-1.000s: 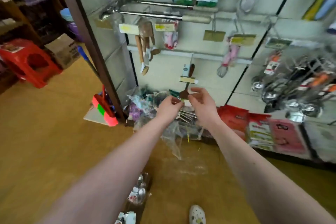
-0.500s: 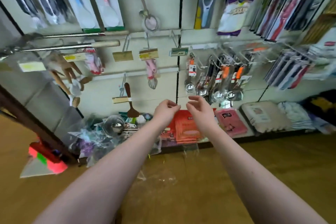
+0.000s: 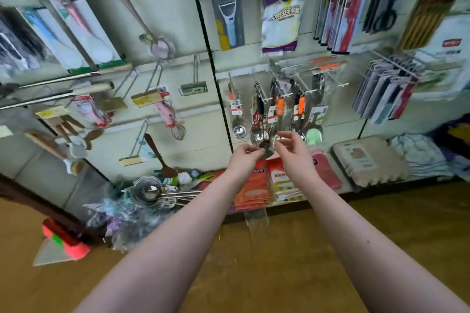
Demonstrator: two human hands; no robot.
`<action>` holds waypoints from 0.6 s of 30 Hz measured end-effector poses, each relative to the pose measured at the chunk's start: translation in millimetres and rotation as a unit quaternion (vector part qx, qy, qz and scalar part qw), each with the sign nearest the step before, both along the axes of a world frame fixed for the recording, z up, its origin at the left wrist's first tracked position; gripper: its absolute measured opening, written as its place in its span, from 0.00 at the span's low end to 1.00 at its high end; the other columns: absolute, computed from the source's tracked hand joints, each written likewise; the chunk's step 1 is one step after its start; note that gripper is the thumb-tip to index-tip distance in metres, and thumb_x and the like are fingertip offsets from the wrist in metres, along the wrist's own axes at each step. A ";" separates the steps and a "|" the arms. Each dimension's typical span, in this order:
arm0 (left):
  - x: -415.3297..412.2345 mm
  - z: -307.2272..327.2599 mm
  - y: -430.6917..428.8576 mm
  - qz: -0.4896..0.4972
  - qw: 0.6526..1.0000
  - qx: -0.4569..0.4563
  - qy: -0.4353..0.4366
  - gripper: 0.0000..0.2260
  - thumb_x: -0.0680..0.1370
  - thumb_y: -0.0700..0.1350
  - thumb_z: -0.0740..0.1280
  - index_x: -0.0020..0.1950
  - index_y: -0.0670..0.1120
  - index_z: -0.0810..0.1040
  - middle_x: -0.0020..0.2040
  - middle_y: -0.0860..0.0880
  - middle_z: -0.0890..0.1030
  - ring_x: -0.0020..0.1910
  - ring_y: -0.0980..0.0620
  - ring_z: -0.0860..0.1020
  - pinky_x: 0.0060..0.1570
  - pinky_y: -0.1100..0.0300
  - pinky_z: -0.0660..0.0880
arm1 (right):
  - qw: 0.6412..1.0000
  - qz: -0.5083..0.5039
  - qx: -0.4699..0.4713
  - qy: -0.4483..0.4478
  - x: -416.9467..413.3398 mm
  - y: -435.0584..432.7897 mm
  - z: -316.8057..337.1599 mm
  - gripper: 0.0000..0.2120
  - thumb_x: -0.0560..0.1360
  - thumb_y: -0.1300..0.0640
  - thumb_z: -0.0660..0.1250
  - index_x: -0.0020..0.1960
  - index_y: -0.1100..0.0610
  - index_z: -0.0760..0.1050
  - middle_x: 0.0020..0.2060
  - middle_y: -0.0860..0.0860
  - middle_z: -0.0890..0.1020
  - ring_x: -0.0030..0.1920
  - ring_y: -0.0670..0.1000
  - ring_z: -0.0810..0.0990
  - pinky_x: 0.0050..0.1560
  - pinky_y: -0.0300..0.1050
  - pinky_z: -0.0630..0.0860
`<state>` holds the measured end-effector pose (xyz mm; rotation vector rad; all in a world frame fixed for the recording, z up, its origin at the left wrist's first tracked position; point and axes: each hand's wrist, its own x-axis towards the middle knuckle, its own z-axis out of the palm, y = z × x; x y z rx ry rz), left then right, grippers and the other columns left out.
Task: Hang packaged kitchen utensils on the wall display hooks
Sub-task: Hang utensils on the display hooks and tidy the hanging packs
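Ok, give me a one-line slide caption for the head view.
Left hand and right hand pinch the top of a clear packet in front of ladles hanging on wall hooks.

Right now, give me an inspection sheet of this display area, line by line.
Surface: pale wall panel fitted with hooks; one hook carries only a price tag.
Job's things: clear packet held up in front of the hanging ladles; its contents are unclear.
Clutter: strainers and ladles piled with plastic bags at the foot of the wall.
Hands: left hand and right hand both pinch the packet's top.
Cables: nothing seen.
Surroundings: wooden floor, red packs, folded cloths.
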<state>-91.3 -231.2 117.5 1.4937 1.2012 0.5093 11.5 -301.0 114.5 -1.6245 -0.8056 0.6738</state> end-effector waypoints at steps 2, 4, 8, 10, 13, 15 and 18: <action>10.2 -0.6 4.2 0.004 1.000 -0.005 -0.006 0.03 0.78 0.47 0.66 0.45 0.50 0.74 0.52 0.47 0.79 0.53 0.48 0.77 0.52 0.53 0.73 | 1.000 0.000 -0.004 0.002 9.4 5.4 -4.5 0.12 0.79 0.55 0.61 0.63 0.53 0.70 0.46 0.39 0.75 0.51 0.46 0.76 0.53 0.49 0.78; 17.7 -1.9 12.8 0.001 1.000 -0.004 -0.009 0.03 0.78 0.47 0.66 0.45 0.51 0.74 0.53 0.47 0.79 0.53 0.48 0.77 0.54 0.53 0.73 | 1.000 0.002 -0.008 0.012 15.0 15.0 -8.2 0.12 0.79 0.55 0.61 0.63 0.53 0.70 0.47 0.41 0.75 0.52 0.46 0.76 0.53 0.50 0.78; 28.4 -6.2 48.2 0.001 0.999 -0.002 -0.034 0.04 0.78 0.47 0.67 0.44 0.51 0.75 0.47 0.50 0.78 0.50 0.48 0.77 0.48 0.56 0.72 | 1.000 0.000 -0.018 0.014 22.1 45.3 -14.6 0.11 0.80 0.55 0.61 0.62 0.52 0.70 0.48 0.42 0.76 0.48 0.43 0.76 0.43 0.41 0.76; 32.0 -6.8 70.8 -0.003 0.998 0.004 -0.056 0.05 0.78 0.45 0.67 0.42 0.51 0.74 0.44 0.50 0.77 0.49 0.48 0.76 0.46 0.57 0.71 | 1.000 -0.005 -0.021 -0.009 24.6 64.1 -15.6 0.12 0.80 0.56 0.61 0.62 0.53 0.70 0.47 0.42 0.75 0.46 0.42 0.75 0.43 0.38 0.73; 36.0 -1.7 108.5 -0.017 0.997 0.018 -0.076 0.04 0.78 0.44 0.66 0.44 0.48 0.74 0.44 0.51 0.76 0.46 0.50 0.76 0.42 0.61 0.72 | 1.000 -0.011 -0.023 -0.016 28.6 96.3 -11.0 0.12 0.80 0.56 0.61 0.63 0.54 0.70 0.50 0.45 0.76 0.50 0.44 0.75 0.50 0.41 0.72; 37.3 3.0 135.8 -0.016 0.996 0.026 -0.088 0.02 0.79 0.43 0.65 0.49 0.45 0.74 0.43 0.51 0.76 0.43 0.53 0.76 0.36 0.65 0.72 | 1.000 -0.008 -0.020 -0.013 31.7 120.6 -7.6 0.12 0.80 0.56 0.61 0.63 0.53 0.70 0.51 0.44 0.77 0.51 0.44 0.76 0.53 0.42 0.73; 38.6 4.2 174.0 -0.014 0.994 0.032 -0.106 0.04 0.79 0.41 0.65 0.51 0.42 0.74 0.42 0.51 0.75 0.38 0.56 0.75 0.36 0.65 0.73 | 0.999 -0.016 -0.023 -0.032 36.7 155.3 -7.2 0.12 0.80 0.56 0.61 0.63 0.54 0.70 0.53 0.47 0.77 0.53 0.45 0.77 0.57 0.45 0.75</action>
